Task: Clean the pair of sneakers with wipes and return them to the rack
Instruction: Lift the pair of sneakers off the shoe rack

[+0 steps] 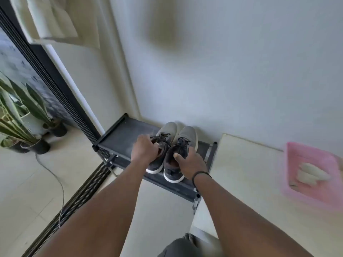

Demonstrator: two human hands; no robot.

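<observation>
Bare shelf lies open on the left half of the black rack [118, 138], whose raised rim [111, 130] borders that side. Two sneakers [172, 145] (side by side, toes touching the white wall [241, 71]) fill the right half, leaving no room behind them. A cream table [250, 173] stands just beside the rack's right end, a pink tray [313, 164] on its far edge. Potted plants [24, 127] and a cable [53, 177] occupy the floor at left, well apart from the rack.

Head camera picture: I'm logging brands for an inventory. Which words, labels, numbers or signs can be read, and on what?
None can be read.
Sneakers: no logo or text shows.
Pink tray: blurred, no lettering made out.
Rack: plain, no label.
</observation>
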